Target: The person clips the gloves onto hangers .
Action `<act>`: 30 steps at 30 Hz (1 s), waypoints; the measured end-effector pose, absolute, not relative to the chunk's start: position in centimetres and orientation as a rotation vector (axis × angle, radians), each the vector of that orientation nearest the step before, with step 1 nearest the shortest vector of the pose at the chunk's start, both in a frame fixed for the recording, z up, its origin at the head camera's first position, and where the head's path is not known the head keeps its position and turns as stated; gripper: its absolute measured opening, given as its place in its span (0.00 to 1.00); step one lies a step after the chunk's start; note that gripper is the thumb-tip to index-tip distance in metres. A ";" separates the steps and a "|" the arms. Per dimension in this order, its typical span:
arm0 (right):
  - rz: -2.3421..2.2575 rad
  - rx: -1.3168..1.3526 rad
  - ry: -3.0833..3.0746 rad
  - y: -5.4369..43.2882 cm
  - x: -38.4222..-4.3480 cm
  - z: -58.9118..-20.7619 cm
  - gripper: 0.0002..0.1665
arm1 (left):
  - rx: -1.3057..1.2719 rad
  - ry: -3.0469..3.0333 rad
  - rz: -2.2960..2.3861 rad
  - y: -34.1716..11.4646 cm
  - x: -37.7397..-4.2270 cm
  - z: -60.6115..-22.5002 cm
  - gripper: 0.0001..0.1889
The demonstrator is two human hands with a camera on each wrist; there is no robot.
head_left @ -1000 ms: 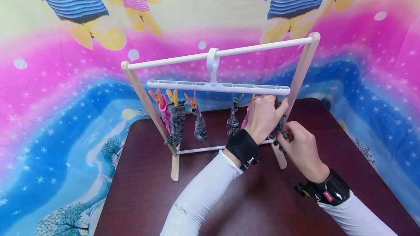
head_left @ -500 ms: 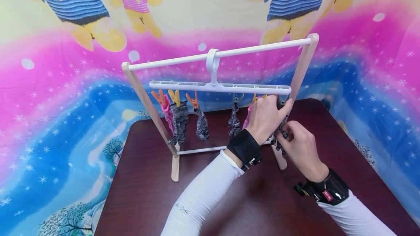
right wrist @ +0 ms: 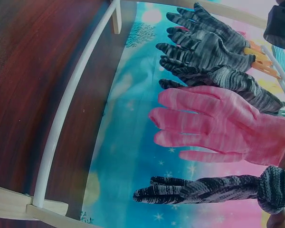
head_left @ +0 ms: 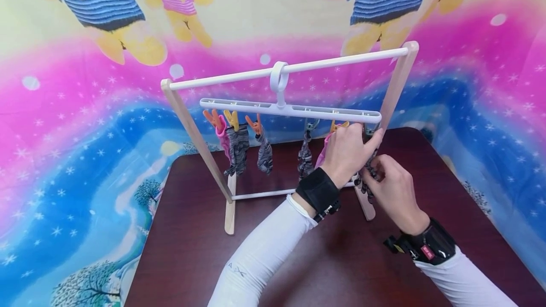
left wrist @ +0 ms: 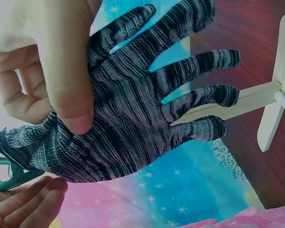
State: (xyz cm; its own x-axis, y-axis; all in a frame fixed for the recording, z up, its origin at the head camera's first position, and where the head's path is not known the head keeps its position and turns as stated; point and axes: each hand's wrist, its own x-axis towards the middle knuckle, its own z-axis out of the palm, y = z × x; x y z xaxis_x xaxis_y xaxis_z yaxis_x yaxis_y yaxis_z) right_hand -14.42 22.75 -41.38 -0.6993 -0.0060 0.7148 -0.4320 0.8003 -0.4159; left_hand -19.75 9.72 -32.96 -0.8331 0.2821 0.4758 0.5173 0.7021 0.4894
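A grey-black striped knit glove (left wrist: pixel 118 109) hangs fingers down at the right end of the white hanger (head_left: pixel 290 109). My right hand (head_left: pixel 394 191) pinches it, the thumb (left wrist: pixel 69 85) lying across its palm side in the left wrist view. Higher up, my left hand (head_left: pixel 347 150) holds a dark green clothespin (left wrist: pixel 19 178) at the glove's cuff; the exact finger hold is partly hidden. Beside this glove, a pink glove (right wrist: pixel 213 123) hangs from a yellow clothespin (head_left: pixel 339 126), mostly behind my left hand in the head view.
More grey-black gloves (head_left: pixel 238 148) and another pink glove (head_left: pixel 223 139) hang from orange and yellow clothespins at the left. A wooden frame (head_left: pixel 198 141) with a white top rod (head_left: pixel 341 62) stands on the dark red table (head_left: pixel 187 259). A printed cloth (head_left: pixel 85 155) surrounds the table.
The hanger's left end has swung slightly up and to the right, with its gloves shifting along. My left thumb has moved a little right; my right hand keeps its place on the glove.
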 end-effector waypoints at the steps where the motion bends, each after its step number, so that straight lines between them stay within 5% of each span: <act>1: 0.745 0.320 -2.253 22.8 -14.5 -41.4 0.15 | -0.624 -2.546 -0.896 9.7 -19.7 -32.9 0.23; 30: 0.690 0.285 -2.296 23.4 -14.7 -41.9 0.17 | -0.672 -2.588 -0.897 8.1 -18.6 -34.8 0.18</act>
